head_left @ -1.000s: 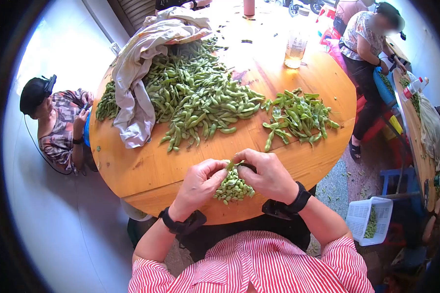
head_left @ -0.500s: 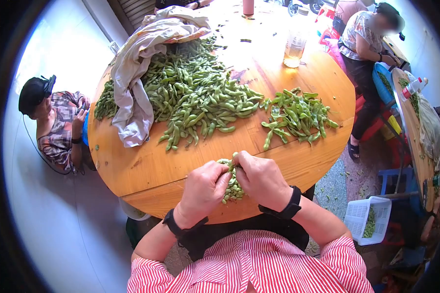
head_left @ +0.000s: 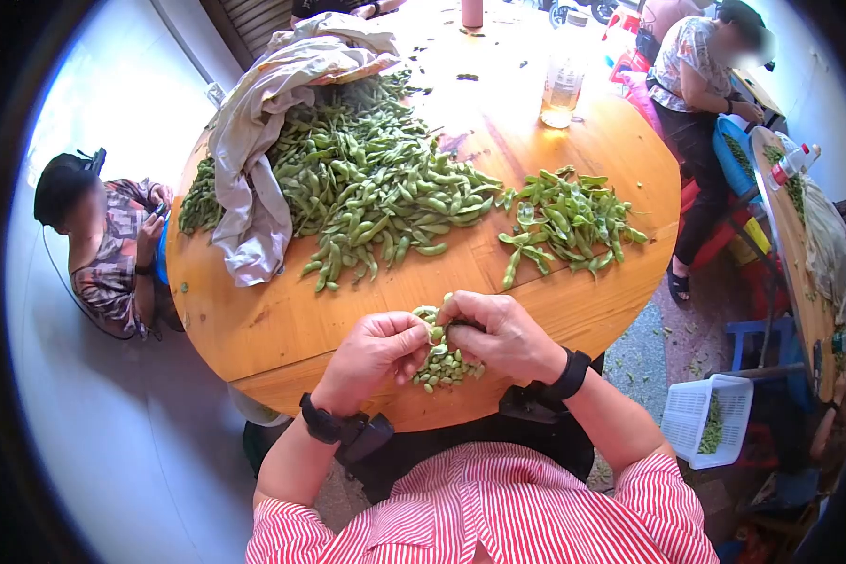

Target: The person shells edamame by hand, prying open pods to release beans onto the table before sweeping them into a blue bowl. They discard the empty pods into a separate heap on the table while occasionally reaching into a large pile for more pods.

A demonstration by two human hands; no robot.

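Observation:
Near the table's front edge, my left hand (head_left: 374, 357) pinches thumb and forefinger together at one end of a green soybean pod (head_left: 436, 333). Close beside it, my right hand (head_left: 506, 336) is curled with its fingertips closed on the same pod, which they partly hide. Just below my fingers lies a small pile of shelled soybeans (head_left: 446, 368) on the wood. Beyond my hands, a big heap of full pods (head_left: 376, 183) spreads across the table. Right of that heap is a smaller, flatter-looking pile of pods (head_left: 573, 221).
A crumpled pale cloth (head_left: 254, 179) partly covers the heap on the round wooden table (head_left: 282, 324). A bottle of amber liquid (head_left: 561, 94) stands farther back. People sit left (head_left: 113, 235) and far right (head_left: 696, 85). A white basket (head_left: 681, 418) rests on the floor at right.
My left hand has turned, and its fingers have opened out slightly from the pinch while shifting left. My right hand stays nearly in place, its fingers curling differently. More of the shelled soybeans shows.

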